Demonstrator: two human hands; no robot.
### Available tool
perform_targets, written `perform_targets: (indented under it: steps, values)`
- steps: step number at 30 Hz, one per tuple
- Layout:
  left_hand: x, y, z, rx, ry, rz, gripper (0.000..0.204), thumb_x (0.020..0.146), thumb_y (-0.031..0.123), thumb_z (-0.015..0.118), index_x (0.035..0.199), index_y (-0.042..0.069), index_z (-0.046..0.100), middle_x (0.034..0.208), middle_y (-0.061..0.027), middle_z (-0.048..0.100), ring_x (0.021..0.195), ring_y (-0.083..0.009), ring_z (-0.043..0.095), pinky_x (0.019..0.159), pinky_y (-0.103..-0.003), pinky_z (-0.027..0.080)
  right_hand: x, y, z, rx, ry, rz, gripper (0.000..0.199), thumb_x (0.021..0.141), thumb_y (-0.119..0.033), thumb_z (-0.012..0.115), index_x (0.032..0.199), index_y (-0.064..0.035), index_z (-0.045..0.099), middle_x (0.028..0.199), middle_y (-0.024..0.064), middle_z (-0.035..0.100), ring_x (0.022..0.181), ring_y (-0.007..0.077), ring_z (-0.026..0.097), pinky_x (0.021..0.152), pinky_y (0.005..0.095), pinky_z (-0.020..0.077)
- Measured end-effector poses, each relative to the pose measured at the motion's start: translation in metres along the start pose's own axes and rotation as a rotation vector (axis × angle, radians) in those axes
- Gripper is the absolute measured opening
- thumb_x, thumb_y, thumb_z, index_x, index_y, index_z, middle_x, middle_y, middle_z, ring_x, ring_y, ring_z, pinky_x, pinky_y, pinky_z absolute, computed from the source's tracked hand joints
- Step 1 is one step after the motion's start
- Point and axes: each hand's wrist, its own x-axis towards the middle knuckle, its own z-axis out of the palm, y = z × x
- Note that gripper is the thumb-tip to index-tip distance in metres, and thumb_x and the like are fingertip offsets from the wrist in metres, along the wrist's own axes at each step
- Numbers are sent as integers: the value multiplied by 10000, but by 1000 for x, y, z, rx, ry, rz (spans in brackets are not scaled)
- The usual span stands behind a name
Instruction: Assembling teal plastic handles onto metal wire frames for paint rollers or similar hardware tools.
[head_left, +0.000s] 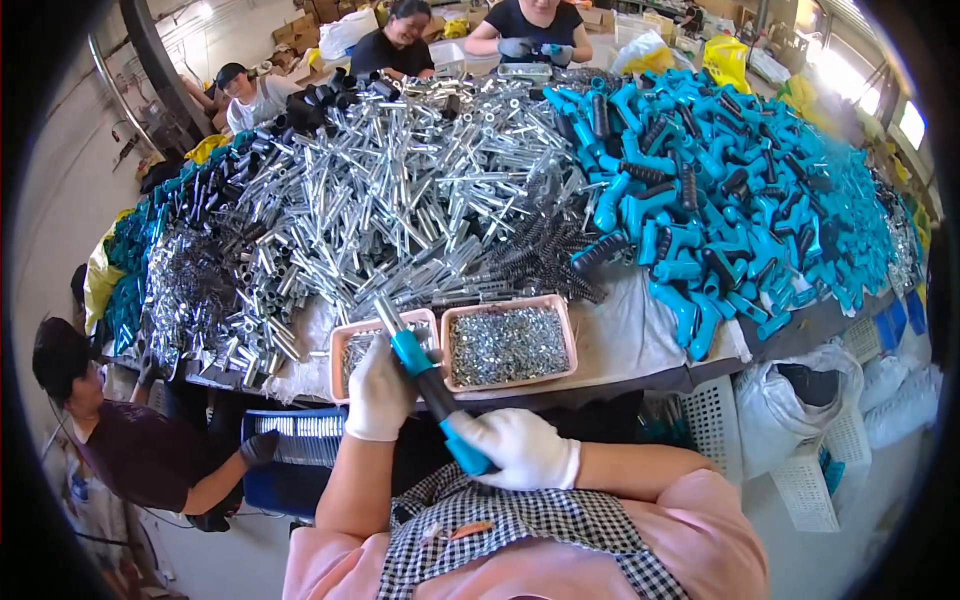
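In front of my chest I hold a teal and black handle (410, 352) with a bright metal tube sticking out of its upper end; it slants from upper left to lower right. My left hand (378, 398), in a white glove, is closed around its upper part, with some fingers hidden behind it. My right hand (520, 450), also white-gloved, grips the lower teal end. Just beyond lie two pink trays: the left tray (337, 372), partly covered by my hand and the tube, holds small metal pins, and the right tray (572, 345) holds small shiny metal parts.
Past the trays rise heaps of metal tubes (400, 180), dark springs (550, 235) and teal handles (690, 190). A co-worker (130, 430) sits at the left beside a blue crate (265, 480); others work across the table. White baskets (715, 430) and a sack (790, 440) stand to the right.
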Motion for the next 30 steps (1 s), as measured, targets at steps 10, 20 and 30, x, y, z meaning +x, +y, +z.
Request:
perform_targets:
  steps: [10, 20, 30]
  values:
    - [-17, 18, -26, -195, -874, -433, 372, 979, 353, 586, 1014, -17, 598, 833, -69, 611, 710, -147, 599, 653, -268, 482, -51, 162, -119, -501, 535, 567, 170, 878, -174, 606, 987, -63, 675, 918, 163, 691, 842, 351, 671, 748, 449, 529]
    - [-51, -5, -14, -15, -1156, -504, 641, 958, 597, 504, 1077, -22, 623, 821, -63, 607, 758, -127, 591, 683, -272, 488, -26, 262, -139, -1250, -278, 673, 183, 838, -143, 543, 828, -105, 722, 828, 105, 703, 760, 288, 683, 660, 428, 553]
    - [-68, 23, -2, -133, -824, -254, 324, 1003, 107, 471, 1276, -63, 516, 881, -76, 623, 717, -126, 595, 665, -266, 495, -67, 210, -145, -61, 475, 791, 276, 913, -191, 535, 1072, 14, 630, 919, 144, 685, 748, 250, 673, 708, 379, 539]
